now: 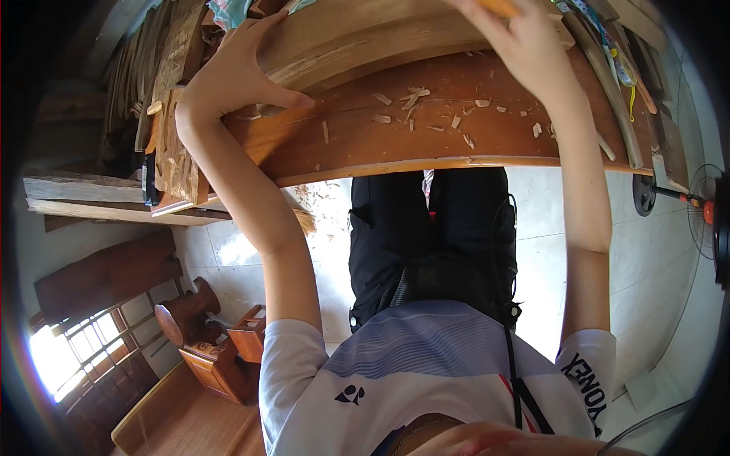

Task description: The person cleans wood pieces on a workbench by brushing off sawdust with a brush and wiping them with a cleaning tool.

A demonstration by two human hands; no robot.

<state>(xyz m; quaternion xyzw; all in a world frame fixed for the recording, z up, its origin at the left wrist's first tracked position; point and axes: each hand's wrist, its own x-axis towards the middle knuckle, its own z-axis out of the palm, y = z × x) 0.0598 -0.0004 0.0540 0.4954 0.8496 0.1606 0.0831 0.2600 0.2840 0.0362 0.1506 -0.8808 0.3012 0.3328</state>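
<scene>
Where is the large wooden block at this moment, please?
In the head view, the large wooden block lies at top centre on the table, just beyond the scattered wood chips, with the left hand at its left end.

We can read one brand name: YONEX, in dark capitals on the right sleeve (600,351) of the person's white-and-blue shirt (456,346), at about four o'clock in the view. We see the word run slantwise along the sleeve, from near its hem towards the shoulder, black on pale cloth. Close to six o'clock, on the chest of the same shirt, we find a small black emblem (350,394) of rounded shapes grouped together, set on the white part below the blue striped band. Any print on the bright-coloured items (623,74) at about two o'clock is too small for us to read.
</scene>
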